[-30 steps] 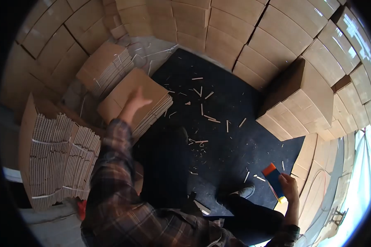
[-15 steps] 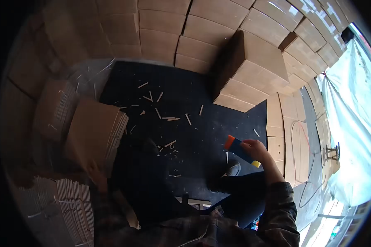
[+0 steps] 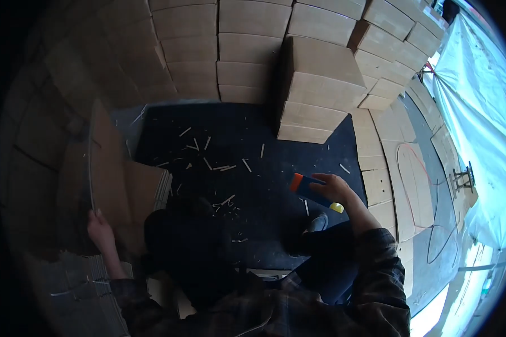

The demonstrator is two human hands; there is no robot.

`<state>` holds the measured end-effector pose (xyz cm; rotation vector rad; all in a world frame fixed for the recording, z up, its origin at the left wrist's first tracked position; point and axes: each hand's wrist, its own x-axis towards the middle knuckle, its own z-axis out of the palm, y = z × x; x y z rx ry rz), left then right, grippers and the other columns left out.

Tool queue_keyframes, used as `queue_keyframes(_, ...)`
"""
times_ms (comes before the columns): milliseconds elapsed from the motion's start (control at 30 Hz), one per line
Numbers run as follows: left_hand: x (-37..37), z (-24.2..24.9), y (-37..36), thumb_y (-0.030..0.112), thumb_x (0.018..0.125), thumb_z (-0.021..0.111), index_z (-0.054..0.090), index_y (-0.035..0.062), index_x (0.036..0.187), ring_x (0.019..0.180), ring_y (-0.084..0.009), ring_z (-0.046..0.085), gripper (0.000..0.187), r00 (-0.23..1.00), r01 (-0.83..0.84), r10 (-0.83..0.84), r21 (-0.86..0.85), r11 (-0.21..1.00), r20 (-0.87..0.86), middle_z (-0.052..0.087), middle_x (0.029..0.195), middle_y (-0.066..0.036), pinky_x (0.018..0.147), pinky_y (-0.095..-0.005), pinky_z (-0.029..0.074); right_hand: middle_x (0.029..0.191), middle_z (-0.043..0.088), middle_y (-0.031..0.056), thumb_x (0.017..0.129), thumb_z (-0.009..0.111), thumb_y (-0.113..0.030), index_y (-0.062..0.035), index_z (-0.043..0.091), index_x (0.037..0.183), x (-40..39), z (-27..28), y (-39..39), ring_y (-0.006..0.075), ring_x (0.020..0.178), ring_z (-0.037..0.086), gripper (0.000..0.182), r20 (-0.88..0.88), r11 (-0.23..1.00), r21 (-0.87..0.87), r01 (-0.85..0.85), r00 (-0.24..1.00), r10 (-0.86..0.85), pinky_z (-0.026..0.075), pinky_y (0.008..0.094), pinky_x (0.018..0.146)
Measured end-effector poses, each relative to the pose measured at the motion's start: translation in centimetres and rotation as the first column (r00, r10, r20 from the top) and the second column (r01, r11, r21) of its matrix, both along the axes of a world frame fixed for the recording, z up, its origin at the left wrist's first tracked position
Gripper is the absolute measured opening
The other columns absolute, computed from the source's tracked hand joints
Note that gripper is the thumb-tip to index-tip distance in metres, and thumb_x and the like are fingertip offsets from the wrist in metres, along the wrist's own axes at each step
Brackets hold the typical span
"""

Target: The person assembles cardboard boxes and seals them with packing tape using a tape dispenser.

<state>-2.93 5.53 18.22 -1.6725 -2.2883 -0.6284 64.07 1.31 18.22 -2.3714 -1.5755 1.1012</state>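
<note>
While the left hand (image 3: 100, 229) pinches its near end, the cardboard sheet (image 3: 109, 171) runs long-ways toward twelve o'clock from that grip; the right hand (image 3: 334, 187) is well off at three, closed around the blue tool (image 3: 312, 192), orange end toward ten.

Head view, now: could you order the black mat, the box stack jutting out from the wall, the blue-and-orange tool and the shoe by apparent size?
1. Black mat
2. Box stack
Unranked: blue-and-orange tool and shoe; too alike, with the right hand partly covering the tool.
</note>
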Motion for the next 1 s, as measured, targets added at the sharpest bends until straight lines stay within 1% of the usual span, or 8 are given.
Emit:
queue_keyframes(133,7.2,6.3,1.4,0.026,0.101,0.045,0.054,-0.0026,0.117,0.077,-0.0292,0.066,0.034,0.928,0.178,-0.186,0.052,0.983,0.323,0.065,0.089,-0.021,0.065,-0.0431,0.052,0.116,0.066,0.0137,0.091,0.055,-0.046,-0.0258,0.056,0.133,1.1,0.4,-0.9,0.0303,0.11,0.062,0.046,0.038,0.999,0.001,-0.038,0.999,0.038,0.048,0.0391,0.096)
queue_keyframes(200,14.7,10.0,0.5,0.028,0.102,0.042,0.047,-0.0023,0.129,0.072,-0.0192,0.064,0.041,0.722,0.138,-0.12,0.028,0.99,0.682,0.064,0.088,-0.017,0.058,-0.0318,0.053,0.116,0.066,0.0134,0.093,0.053,-0.045,-0.0268,0.055,0.134,1.5,0.4,-1.3,0.0302,0.11,0.062,0.045,0.035,0.997,0.041,-0.065,0.997,0.064,0.047,0.0393,0.096)
queue_keyframes(333,23.5,7.9,-3.1,0.03,0.103,0.037,0.044,-0.0012,0.132,0.065,-0.0159,0.062,0.043,0.646,0.394,-0.207,-0.089,0.915,0.735,0.064,0.086,-0.012,0.049,-0.0239,0.05,0.116,0.066,0.0117,0.093,0.051,-0.045,-0.0282,0.056,0.133,1.6,1.0,-1.8,0.0298,0.11,0.061,0.043,0.075,0.992,0.079,-0.101,0.993,0.095,0.047,0.0387,0.096)
queue_keyframes(400,27.4,5.1,-5.4,0.021,0.1,0.041,0.053,-0.0005,0.105,0.058,-0.0199,0.061,0.025,0.679,0.5,-0.264,-0.168,0.849,0.685,0.062,0.073,-0.011,0.05,-0.0317,0.052,0.115,0.067,0.0113,0.093,0.052,-0.045,-0.0286,0.057,0.131,1.4,0.7,-2.0,0.0298,0.11,0.062,0.042,0.077,0.991,0.078,-0.111,0.992,0.105,0.048,0.0388,0.095)
queue_keyframes(500,33.4,-3.0,-9.9,0.018,0.095,0.049,0.052,-0.0023,0.094,0.072,-0.0441,0.063,0.021,0.726,0.577,-0.298,-0.314,0.754,0.619,0.062,0.071,-0.025,0.058,-0.0489,0.053,0.112,0.068,0.01,0.092,0.052,-0.047,-0.0286,0.062,0.125,1.6,-0.1,-1.8,0.0303,0.108,0.062,0.039,0.045,0.988,0.092,-0.127,0.991,0.123,0.048,0.0392,0.093)
queue_keyframes(633,38.5,-9.7,-15.2,0.021,0.09,0.055,0.049,-0.0053,0.113,0.081,-0.046,0.063,0.035,0.601,0.757,-0.351,-0.371,0.538,0.718,0.063,0.082,-0.029,0.068,-0.0506,0.052,0.108,0.069,0.009,0.09,0.05,-0.057,-0.0294,0.067,0.118,1.1,-0.9,-1.8,0.0305,0.107,0.062,0.043,0.104,0.973,0.063,-0.222,0.971,0.215,0.049,0.0395,0.091)
queue_keyframes(767,39.5,-9.2,-14.4,0.022,0.089,0.057,0.031,-0.0046,0.14,0.088,-0.046,0.063,0.063,0.459,0.858,-0.357,-0.301,0.415,0.814,0.064,0.092,-0.032,0.077,-0.0488,0.051,0.107,0.069,0.0083,0.084,0.048,-0.07,-0.0294,0.07,0.112,-0.6,-0.2,-1.2,0.0291,0.107,0.063,0.054,0.133,0.96,-0.071,-0.27,0.952,0.277,0.049,0.0394,0.09)
queue_keyframes(1000,40.7,-6.9,-13.8,0.026,0.087,0.061,0.018,0.0047,0.149,0.09,-0.0424,0.065,0.078,0.437,0.876,-0.202,-0.365,0.314,0.876,0.064,0.104,-0.028,0.082,-0.0466,0.052,0.105,0.069,0.0105,0.081,0.044,-0.078,-0.021,0.073,0.104,-5.0,-1.5,-0.1,0.0293,0.105,0.064,0.069,0.145,0.902,-0.132,-0.411,0.892,0.428,0.049,0.0397,0.091)
